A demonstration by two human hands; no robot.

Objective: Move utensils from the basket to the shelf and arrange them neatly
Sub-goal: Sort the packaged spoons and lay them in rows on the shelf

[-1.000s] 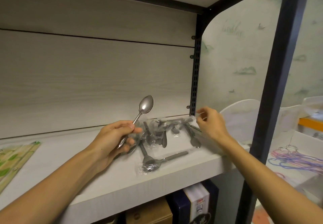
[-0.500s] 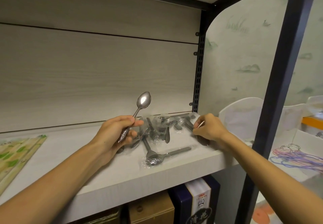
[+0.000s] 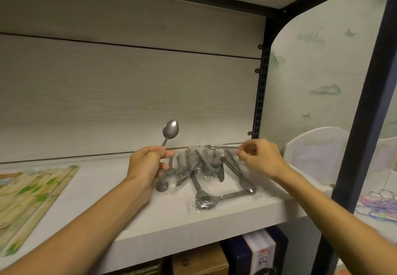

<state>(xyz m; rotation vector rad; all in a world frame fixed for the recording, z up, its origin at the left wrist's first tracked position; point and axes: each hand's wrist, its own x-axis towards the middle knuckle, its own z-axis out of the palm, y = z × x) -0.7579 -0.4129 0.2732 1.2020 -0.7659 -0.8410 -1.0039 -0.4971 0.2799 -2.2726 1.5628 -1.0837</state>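
My left hand (image 3: 148, 164) grips the handle of a bare metal spoon (image 3: 170, 130), bowl up, above the white shelf board (image 3: 120, 208). A loose heap of several spoons in clear plastic wrappers (image 3: 206, 173) lies on the shelf between my hands. My right hand (image 3: 258, 158) is pinched on one wrapped spoon (image 3: 221, 146) at the back right of the heap, lifting it level just above the others. A white mesh basket (image 3: 315, 148) stands to the right of the shelf post; its inside is hidden.
Green-patterned bamboo mats (image 3: 28, 199) lie on the shelf's left end. A black upright post (image 3: 363, 107) frames the right side. Boxes (image 3: 255, 253) fill the shelf below. Coloured hangers (image 3: 378, 204) lie on a white surface at far right.
My right hand went down onto the right side of the heap, then rose with a wrapped spoon pinched in it. My left hand kept the bare spoon upright.
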